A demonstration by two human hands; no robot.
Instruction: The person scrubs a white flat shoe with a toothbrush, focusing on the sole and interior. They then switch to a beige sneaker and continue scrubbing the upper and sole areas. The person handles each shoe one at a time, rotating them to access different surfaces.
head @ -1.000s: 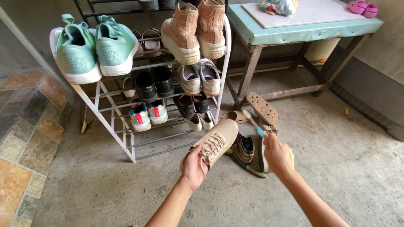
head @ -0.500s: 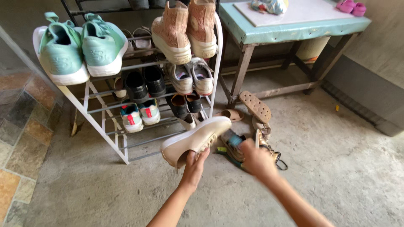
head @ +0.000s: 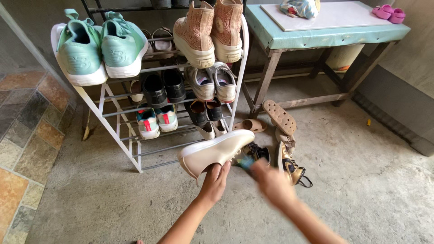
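Note:
My left hand (head: 214,180) grips a beige lace-up sneaker (head: 216,150) from below, turned on its side so its pale sole edge faces me. My right hand (head: 271,180), blurred by motion, is just right of the shoe and holds a small brush with a teal handle (head: 244,161) against the shoe's lower side. Behind the sneaker on the floor lie a dark shoe (head: 259,152) and a black-and-gold shoe (head: 291,168).
A white wire shoe rack (head: 131,149) stands ahead with mint sneakers (head: 97,47), tan high-tops (head: 209,31) and several other pairs. Brown sandals (head: 279,116) lie on the concrete floor. A wooden table with a teal top (head: 316,38) stands at the right back.
The sneaker was turned from laces-up onto its side. My right hand came down from holding the brush raised to the shoe's underside and is moving fast.

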